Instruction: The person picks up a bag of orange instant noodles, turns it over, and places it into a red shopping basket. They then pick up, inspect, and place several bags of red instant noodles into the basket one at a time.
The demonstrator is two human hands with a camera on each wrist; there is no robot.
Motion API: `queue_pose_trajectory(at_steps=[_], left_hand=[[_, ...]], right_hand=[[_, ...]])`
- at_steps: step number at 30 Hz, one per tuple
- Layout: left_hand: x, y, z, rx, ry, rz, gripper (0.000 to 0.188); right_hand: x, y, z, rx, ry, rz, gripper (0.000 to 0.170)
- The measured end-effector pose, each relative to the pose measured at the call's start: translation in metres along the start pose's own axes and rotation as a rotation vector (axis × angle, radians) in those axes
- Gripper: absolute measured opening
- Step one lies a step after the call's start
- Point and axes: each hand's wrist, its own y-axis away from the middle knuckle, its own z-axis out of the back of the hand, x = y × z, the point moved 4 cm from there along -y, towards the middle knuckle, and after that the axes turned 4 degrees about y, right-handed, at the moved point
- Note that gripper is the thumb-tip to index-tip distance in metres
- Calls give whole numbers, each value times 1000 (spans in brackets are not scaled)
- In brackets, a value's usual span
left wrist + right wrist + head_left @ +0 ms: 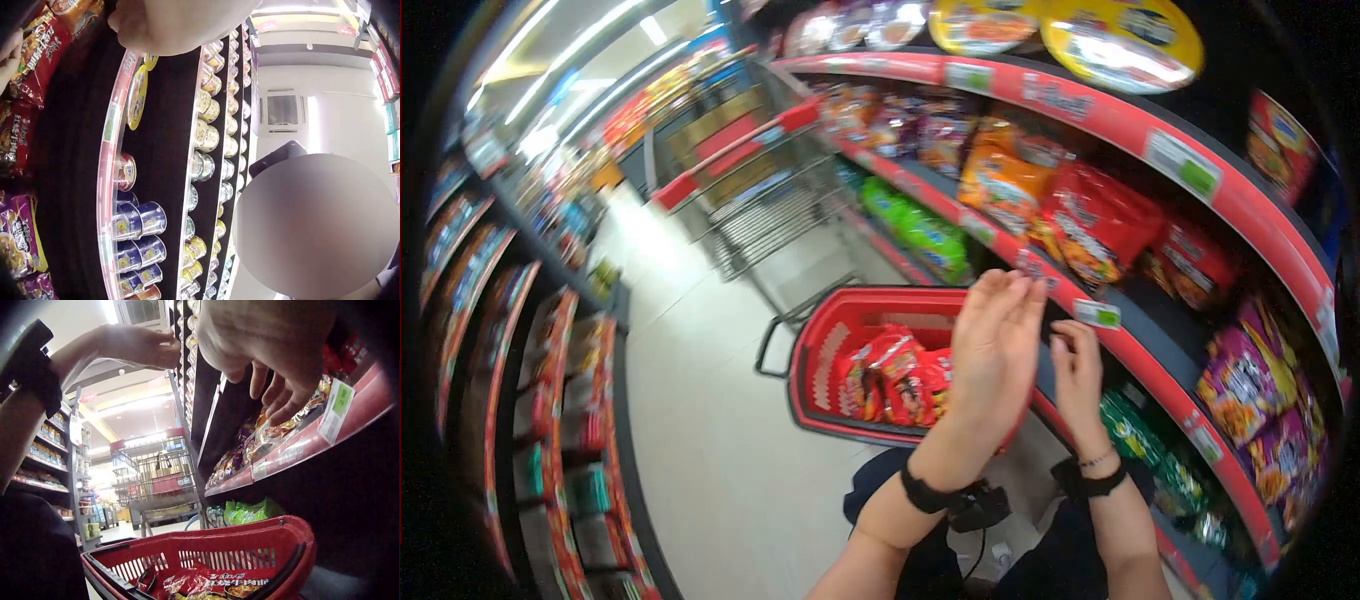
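Observation:
Fingers extended, my left hand (1000,345) is raised above the red shopping basket (808,385), with nothing in its grasp. In the right wrist view the same hand (134,347) is seen from the side, palm downward. My right hand (1080,380) hangs beside the shelf edge, its fingers loosely bent and nothing between them; it fills the top of the right wrist view. Several red noodle packets (900,375) lie in the basket. Closest to the hands on the shelf are red noodle packs (1100,220) and orange packs (1005,180).
A metal shopping cart (750,225) with a red handle stands beyond the basket. Purple packs (1250,380) and green packs (1135,430) sit on the right shelves. Cup noodles (140,222) line a higher shelf. Another shelf unit (550,400) flanks the aisle on the left.

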Motion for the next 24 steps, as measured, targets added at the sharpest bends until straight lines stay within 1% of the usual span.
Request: queue_pose_trajectory(at_steps=[1, 3, 5, 6, 9, 19, 24], left_hand=[[3, 3, -2, 6, -31, 26, 22], [8, 9, -6, 19, -58, 72, 23], [11, 12, -8, 13, -149, 62, 28], [12, 13, -10, 13, -146, 81, 28], [15, 17, -16, 61, -203, 80, 36], [20, 24, -22, 61, -294, 101, 36], [22, 25, -22, 83, -307, 115, 33]], right_hand=[[0, 1, -1, -23, 0, 47, 21], [3, 2, 0, -39, -29, 65, 21], [5, 2, 2, -39, -31, 77, 20], [7, 1, 2, -34, -21, 80, 20], [3, 1, 1, -34, -30, 82, 20], [3, 0, 0, -29, -59, 97, 21], [2, 1, -1, -29, -49, 98, 21]])
